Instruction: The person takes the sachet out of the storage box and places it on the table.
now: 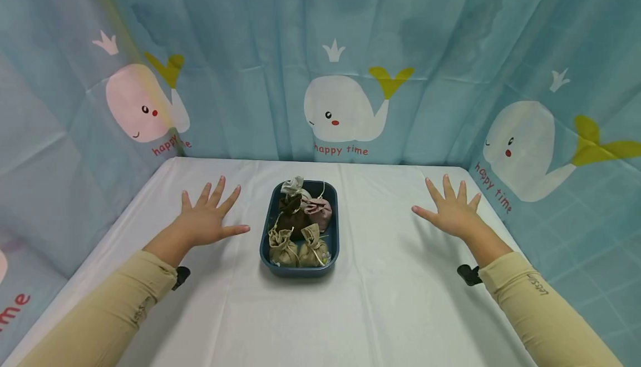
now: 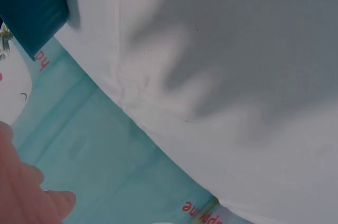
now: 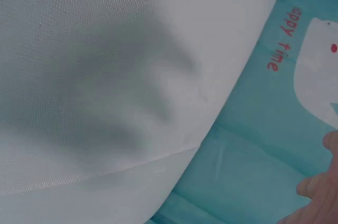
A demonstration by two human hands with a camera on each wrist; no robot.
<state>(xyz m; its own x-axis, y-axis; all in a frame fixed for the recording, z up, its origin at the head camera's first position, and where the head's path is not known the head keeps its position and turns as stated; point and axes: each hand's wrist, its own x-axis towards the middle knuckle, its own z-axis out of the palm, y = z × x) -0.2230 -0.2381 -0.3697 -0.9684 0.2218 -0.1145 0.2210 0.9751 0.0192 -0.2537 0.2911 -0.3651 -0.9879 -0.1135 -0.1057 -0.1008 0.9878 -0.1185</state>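
A dark blue rectangular tub (image 1: 299,272) sits on the white-covered table, holding several small drawstring pouches. Two tan pouches (image 1: 284,249) lie at its near end, a dark brown pouch (image 1: 292,219) in the middle, a dusty pink pouch (image 1: 319,212) at the right, and a whitish pouch (image 1: 292,185) at the far end. My left hand (image 1: 202,219) hovers left of the tub, fingers spread and thumb pointing toward it. To the right, farther from the tub, my right hand (image 1: 453,211) is also spread above the cloth. Both hold nothing, and their shadows fall on the table.
A white cloth (image 1: 300,322) covers the table. Light blue curtains (image 1: 240,78) with printed whales and "happy time" lettering hang behind it and along both sides. Tan sleeves (image 1: 541,306) cover the forearms, with a small black device (image 1: 468,274) at each wrist.
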